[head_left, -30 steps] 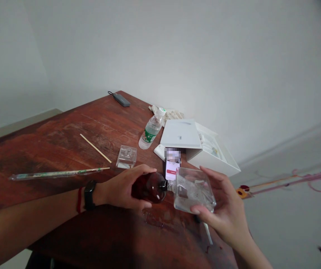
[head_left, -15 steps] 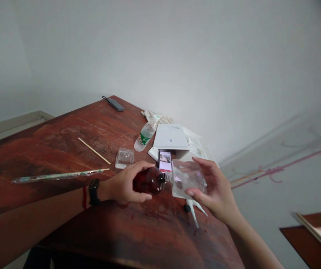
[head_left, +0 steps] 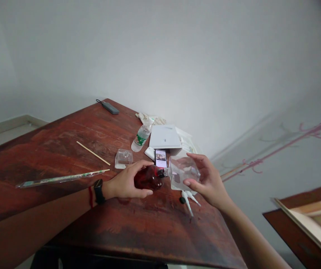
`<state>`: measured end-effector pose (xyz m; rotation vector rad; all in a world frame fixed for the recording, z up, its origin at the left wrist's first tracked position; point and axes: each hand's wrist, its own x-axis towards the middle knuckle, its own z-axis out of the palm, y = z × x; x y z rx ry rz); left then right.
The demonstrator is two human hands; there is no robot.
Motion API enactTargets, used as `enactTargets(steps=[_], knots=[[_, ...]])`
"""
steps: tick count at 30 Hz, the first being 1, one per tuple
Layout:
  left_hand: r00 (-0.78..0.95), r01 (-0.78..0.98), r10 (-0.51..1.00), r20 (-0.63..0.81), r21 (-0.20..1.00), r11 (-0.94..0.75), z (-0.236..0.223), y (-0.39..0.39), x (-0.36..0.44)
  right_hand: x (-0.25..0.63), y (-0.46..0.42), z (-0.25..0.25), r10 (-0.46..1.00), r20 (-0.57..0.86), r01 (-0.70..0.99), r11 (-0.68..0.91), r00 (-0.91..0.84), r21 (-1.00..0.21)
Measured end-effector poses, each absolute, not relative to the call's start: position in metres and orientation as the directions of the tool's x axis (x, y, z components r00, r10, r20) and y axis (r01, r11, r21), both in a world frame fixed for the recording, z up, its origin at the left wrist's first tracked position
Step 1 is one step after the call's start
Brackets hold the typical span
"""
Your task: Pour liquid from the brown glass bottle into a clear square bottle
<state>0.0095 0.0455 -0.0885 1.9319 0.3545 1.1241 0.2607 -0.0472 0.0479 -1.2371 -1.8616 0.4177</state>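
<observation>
My left hand [head_left: 129,182] is wrapped round a rounded bottle of dark red liquid [head_left: 148,178], tipped on its side with its neck pointing right. The fingers of my right hand [head_left: 205,181] grip a clear square-sided bottle [head_left: 183,173], also on its side, its neck facing left. The two mouths meet or nearly meet; whether they touch I cannot tell. Below the clear bottle, white pointed nozzles [head_left: 187,201] lie on the table beside a small black cap [head_left: 182,200]. Just behind my left hand stands a clear square container [head_left: 123,158].
The wooden table [head_left: 93,220] also bears a lit phone [head_left: 161,158] against a white box [head_left: 164,136], a water bottle [head_left: 141,137], a chopstick [head_left: 93,153], wrapped chopsticks [head_left: 62,179] and a grey device [head_left: 108,107]. A pink rack [head_left: 261,160] stands at the right.
My view has shifted slightly, so the scene sits a little further left. Both hands keep their hold, and the two bottles stay mouth to mouth.
</observation>
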Motion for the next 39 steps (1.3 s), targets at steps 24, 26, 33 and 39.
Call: enactTargets(steps=[24, 26, 33, 39], knots=[[0.618, -0.147, 0.616, 0.488, 0.842, -0.519, -0.099, 0.038, 0.016, 0.272, -0.051, 0.038, 0.905, 0.401, 0.658, 0.390, -0.143, -0.645], [0.615, -0.145, 0.626, 0.480, 0.849, -0.509, -0.101, 0.038, 0.017, 0.271, -0.050, 0.040, 0.906, 0.396, 0.654, 0.391, -0.150, -0.648], [0.626, -0.167, 0.612, 0.483, 0.850, -0.500, -0.102, 0.038, 0.018, 0.272, -0.052, 0.042, 0.909, 0.387, 0.673, 0.385, -0.157, -0.632], [0.644, -0.194, 0.613, 0.458, 0.873, -0.448, -0.105, 0.035, 0.019, 0.272, -0.053, 0.044, 0.906, 0.383, 0.674, 0.398, -0.181, -0.623]])
